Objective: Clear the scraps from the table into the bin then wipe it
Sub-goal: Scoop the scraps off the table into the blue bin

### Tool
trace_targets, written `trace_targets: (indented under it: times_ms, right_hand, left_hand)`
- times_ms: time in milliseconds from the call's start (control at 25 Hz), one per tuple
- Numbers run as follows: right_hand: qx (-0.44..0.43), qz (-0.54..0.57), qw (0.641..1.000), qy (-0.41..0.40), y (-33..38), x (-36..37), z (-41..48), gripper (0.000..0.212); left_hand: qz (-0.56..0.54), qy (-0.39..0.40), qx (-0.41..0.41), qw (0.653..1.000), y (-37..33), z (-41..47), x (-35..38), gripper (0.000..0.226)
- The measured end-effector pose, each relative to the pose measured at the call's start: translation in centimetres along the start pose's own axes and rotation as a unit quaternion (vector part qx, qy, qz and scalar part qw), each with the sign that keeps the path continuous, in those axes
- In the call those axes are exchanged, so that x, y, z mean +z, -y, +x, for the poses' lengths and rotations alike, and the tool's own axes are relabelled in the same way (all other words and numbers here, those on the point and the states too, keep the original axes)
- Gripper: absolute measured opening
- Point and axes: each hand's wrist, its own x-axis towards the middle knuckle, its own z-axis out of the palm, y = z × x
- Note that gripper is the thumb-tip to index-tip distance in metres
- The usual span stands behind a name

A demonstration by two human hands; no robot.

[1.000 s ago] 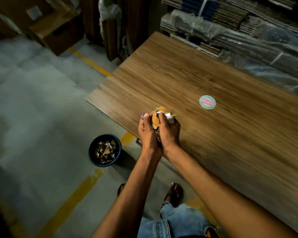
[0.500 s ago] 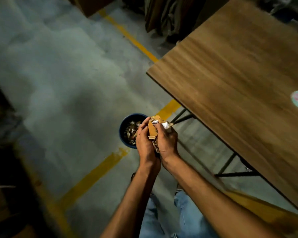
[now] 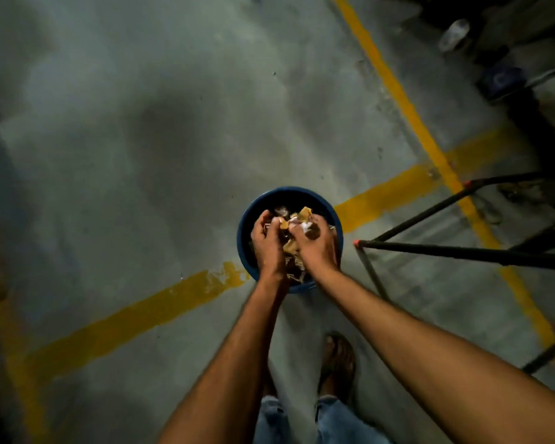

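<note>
Over the blue bin [image 3: 259, 200], both hands now hang, moved off the table. Left hand [image 3: 267, 241] and right hand [image 3: 316, 245] stay curled around the scraps [image 3: 297, 219].

Between left hand [image 3: 268, 243] and right hand [image 3: 316, 245], scraps [image 3: 303, 214] are tan, brown and white. The bin [image 3: 289, 191] beneath is dark blue. Yellow stripes [image 3: 135, 318] cross the grey floor [image 3: 141, 123] on both sides.

bin [image 3: 289, 191] interior mostly hidden by hands [image 3: 268, 248], table frame [image 3: 462, 251] cut off at right
</note>
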Motion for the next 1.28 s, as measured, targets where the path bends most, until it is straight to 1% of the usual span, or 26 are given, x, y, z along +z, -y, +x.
trace_targets:
  times_ms: [40, 80, 120, 160, 200, 280, 360, 400, 440, 520, 560, 600, 640, 680, 720, 800, 840, 960, 1040, 1080, 1120, 1160, 1200, 1240, 1280]
  right_hand:
    - [-0.038, -0.085, 0.995, 0.02, -2.4, 1.6, 2.0, 0.067]
    - [-0.063, -0.173, 0.982, 0.044, -4.5, 2.9, 3.6, 0.076]
    - [-0.078, -0.256, 0.961, 0.07, -6.9, 4.4, 5.3, 0.08]
    - [-0.088, -0.324, 0.937, 0.1, -8.7, 5.5, 6.7, 0.079]
    - [-0.088, -0.357, 0.922, 0.125, -10.3, 6.3, 8.2, 0.074]
    - [-0.067, -0.39, 0.906, 0.153, -12.1, 7.3, 10.6, 0.067]
    - [-0.063, -0.432, 0.88, 0.187, -11.1, 7.0, 11.6, 0.07]
    - [-0.06, -0.428, 0.88, 0.198, -10.0, 6.5, 11.4, 0.076]
    - [-0.059, -0.404, 0.89, 0.204, -8.7, 5.8, 10.9, 0.085]
    - [-0.059, -0.323, 0.924, 0.194, -5.3, 3.6, 8.9, 0.103]
    - [-0.062, -0.29, 0.937, 0.182, -3.7, 2.3, 7.8, 0.108]
    - [-0.067, -0.257, 0.95, 0.164, -2.0, 1.1, 6.5, 0.108]
    - [-0.068, -0.214, 0.965, 0.139, -0.5, -0.2, 5.1, 0.102]
    - [-0.067, -0.159, 0.979, 0.11, 1.0, -1.3, 3.7, 0.089]
    - [-0.06, -0.103, 0.99, 0.078, 2.3, -2.3, 2.3, 0.069]
    - [-0.026, 0.008, 1.0, 0.01, 4.7, -4.6, -1.1, 0.025]
    - [-0.004, 0.061, 0.998, -0.011, 5.8, -5.9, -3.2, 0.015]
    - [0.043, 0.212, 0.976, -0.011, 10.3, -10.9, -10.8, 0.018]
    - [0.036, 0.269, 0.963, 0.0, 13.4, -15.1, -16.1, 0.016]
    - [0.026, 0.279, 0.96, 0.002, 14.5, -17.3, -18.4, 0.014]
    - [0.011, 0.284, 0.959, 0.004, 15.7, -19.7, -20.8, 0.013]
    - [-0.002, 0.288, 0.958, 0.002, 16.6, -22.2, -23.1, 0.012]
    - [-0.018, 0.288, 0.957, -0.009, 17.4, -24.7, -25.3, 0.012]
    - [-0.037, 0.289, 0.956, -0.028, 18.1, -27.2, -27.3, 0.013]
    - [-0.052, 0.284, 0.956, -0.051, 18.5, -29.5, -29.3, 0.014]
  left_hand:
    - [0.102, 0.007, 0.01, 0.995, 2.4, 2.6, -0.4, 0.045]
    - [0.202, 0.022, 0.01, 0.979, 4.7, 4.7, -0.7, 0.054]
    - [0.297, 0.039, 0.007, 0.954, 7.2, 6.8, -0.9, 0.06]
    - [0.37, 0.057, 0.007, 0.927, 9.5, 8.6, -0.9, 0.064]
    - [0.416, 0.073, 0.017, 0.907, 11.3, 10.0, -0.6, 0.066]
    - [0.455, 0.083, 0.041, 0.886, 13.8, 12.0, 0.2, 0.067]
    - [0.445, 0.083, 0.045, 0.89, 13.0, 11.9, 0.5, 0.067]
    - [0.442, 0.082, 0.043, 0.892, 11.9, 11.4, 0.3, 0.068]
    - [0.445, 0.075, 0.036, 0.892, 10.6, 10.6, -0.2, 0.07]
    - [0.449, 0.05, 0.033, 0.892, 6.9, 7.3, -1.2, 0.078]
    - [0.426, 0.038, 0.035, 0.903, 5.2, 5.4, -1.7, 0.079]
    - [0.38, 0.025, 0.032, 0.924, 3.9, 3.5, -2.0, 0.075]
    - [0.313, 0.007, 0.023, 0.949, 2.6, 1.3, -2.4, 0.068]
    - [0.238, -0.02, 0.012, 0.971, 1.2, -0.7, -2.7, 0.06]
    - [0.17, -0.044, -0.005, 0.984, -0.2, -2.7, -2.8, 0.053]
    - [0.064, -0.064, -0.036, 0.995, -3.7, -7.1, -2.8, 0.038]
    - [0.024, -0.065, -0.04, 0.997, -5.8, -9.7, -2.8, 0.032]
    - [-0.037, -0.047, -0.023, 0.998, -12.1, -18.0, -2.8, 0.025]
    - [-0.028, -0.025, 0.013, 0.999, -15.5, -23.6, -2.8, 0.03]
    - [-0.003, -0.017, 0.045, 0.999, -17.0, -26.2, -2.9, 0.034]
    - [0.044, -0.002, 0.093, 0.995, -18.7, -29.1, -2.9, 0.038]
    - [0.116, 0.018, 0.156, 0.981, -20.1, -32.1, -3.1, 0.043]
    - [0.199, 0.042, 0.232, 0.951, -21.3, -34.8, -3.2, 0.05]
    - [0.28, 0.072, 0.307, 0.907, -22.2, -37.3, -3.1, 0.056]
    - [0.34, 0.101, 0.361, 0.863, -22.8, -39.7, -3.0, 0.061]
